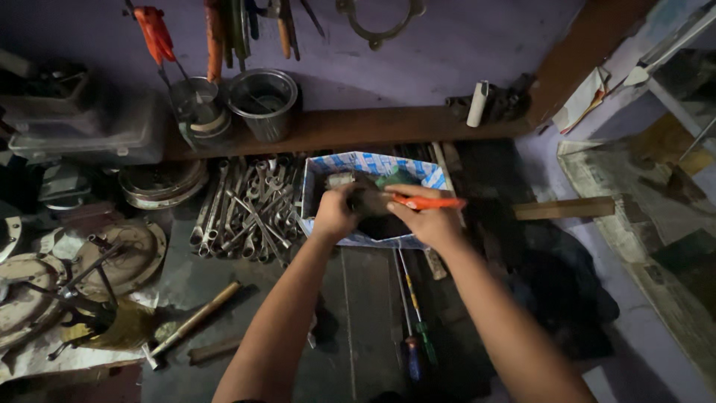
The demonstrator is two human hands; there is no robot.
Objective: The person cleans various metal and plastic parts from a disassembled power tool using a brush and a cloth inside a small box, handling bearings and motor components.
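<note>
Left hand (333, 214) curled shut around a dark, grimy lump of a part (367, 200), holding it over the open box (373, 166). Right hand (429, 222) closed too, fingers pinched on an orange-handled tool (429, 202), its handle pointing out to the right, its tip hidden against the part. Part itself dull, greyish-brown, roundish, hard to make out in the dim light; exact shape impossible to tell. Box beneath with blue-and-white checked walls, a green something tucked at the back. Just left of the box, a heap of steel wrenches (246, 213) lying loose. Below the hands, two screwdrivers (414, 328) flat on the dark bench. Further left, a hammer (190, 322) with a wooden handle, round metal discs (123, 257) beside it. Up on the wooden shelf (373, 127), a steel cup (262, 101), and a white tube (477, 103) leaning against the wall.
</note>
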